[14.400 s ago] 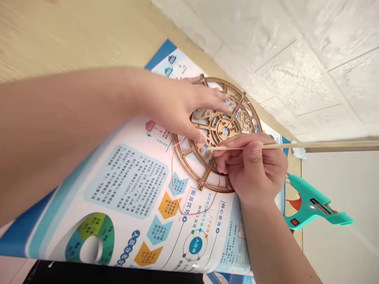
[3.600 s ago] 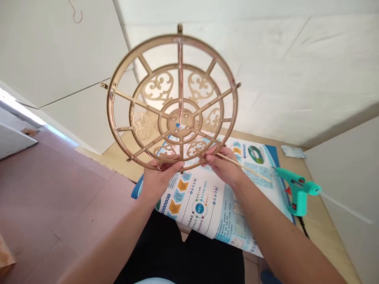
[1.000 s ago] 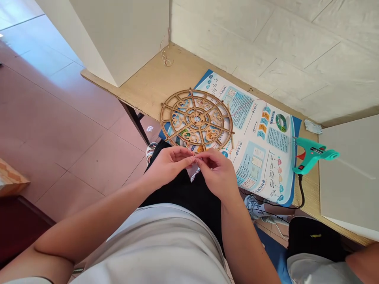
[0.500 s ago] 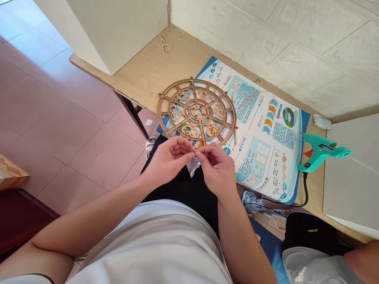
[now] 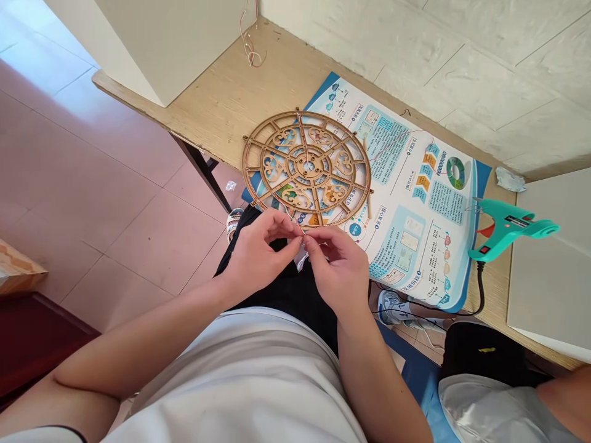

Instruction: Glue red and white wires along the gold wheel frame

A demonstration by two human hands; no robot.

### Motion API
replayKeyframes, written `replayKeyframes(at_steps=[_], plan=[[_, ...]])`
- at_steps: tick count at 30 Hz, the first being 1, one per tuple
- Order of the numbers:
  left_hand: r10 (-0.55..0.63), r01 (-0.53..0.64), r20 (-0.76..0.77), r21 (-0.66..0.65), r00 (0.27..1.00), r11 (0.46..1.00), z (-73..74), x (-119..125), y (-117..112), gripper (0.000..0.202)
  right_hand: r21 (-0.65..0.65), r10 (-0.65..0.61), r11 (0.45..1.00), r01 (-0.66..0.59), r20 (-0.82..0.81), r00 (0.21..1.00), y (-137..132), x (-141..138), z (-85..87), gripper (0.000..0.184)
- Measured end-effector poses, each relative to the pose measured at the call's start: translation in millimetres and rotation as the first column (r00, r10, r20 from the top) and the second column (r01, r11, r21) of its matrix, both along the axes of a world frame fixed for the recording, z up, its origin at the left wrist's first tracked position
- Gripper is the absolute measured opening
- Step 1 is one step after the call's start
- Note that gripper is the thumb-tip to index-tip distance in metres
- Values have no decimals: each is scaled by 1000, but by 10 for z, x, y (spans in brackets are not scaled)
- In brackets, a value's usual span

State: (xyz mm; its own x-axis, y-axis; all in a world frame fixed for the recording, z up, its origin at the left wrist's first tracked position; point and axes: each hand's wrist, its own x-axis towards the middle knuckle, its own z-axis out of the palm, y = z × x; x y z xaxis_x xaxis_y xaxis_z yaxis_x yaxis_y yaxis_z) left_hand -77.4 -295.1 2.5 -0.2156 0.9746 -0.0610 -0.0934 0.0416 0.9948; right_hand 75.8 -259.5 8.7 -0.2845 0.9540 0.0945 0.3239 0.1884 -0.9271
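1. A tiled floor (image 5: 115, 203) in dull pink spreads to the left of the printed poster (image 5: 415, 203), which serves here as the landmark, and a white panelled wall (image 5: 462, 67) rises beyond its far edge.
2. A wooden desk (image 5: 231, 104) carries the poster, which lies flat and slightly skewed on the desktop.
3. The person's white shirt (image 5: 240, 381) and dark shorts (image 5: 277, 289) fill the space below the poster's near edge.
4. A laser-cut wooden wheel (image 5: 244, 166) lies flat at the poster's left end, half on the poster and half on the bare desk, with scrollwork panels inside its spokes.
5. A teal hot glue gun (image 5: 510, 227) rests on its side just beyond the poster's right end, with a black cord (image 5: 481, 289) trailing from its handle.
6. A thin wooden stick (image 5: 368, 200) lies on the poster, just touching the wheel's right rim.
7. Left hand (image 5: 258, 252) and right hand (image 5: 335, 274) are together in front of the wheel, near its lower rim but not touching it. Their fingertips (image 5: 300, 231) meet on a thin pale strand (image 5: 314, 244), pinching it between them.
8. A small white scrap (image 5: 301, 261) shows just below the fingers; what it is cannot be told.
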Motion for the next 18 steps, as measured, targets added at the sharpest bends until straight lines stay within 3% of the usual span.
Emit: replayKeyframes(at_steps=[4, 8, 18], plan=[[-11, 11, -28, -2, 1000, 1000, 1, -21, 6, 25, 70, 40, 997, -43, 45, 998, 17, 1, 9, 7], [-2, 5, 111, -30, 994, 1000, -7, -18, 27, 30, 105, 42, 993, -45, 35, 999, 10, -44, -8, 9], [50, -9, 395, -104, 918, 995, -46, -30, 104, 42, -22, 21, 1000, -22, -66, 998, 21, -127, -128, 8]])
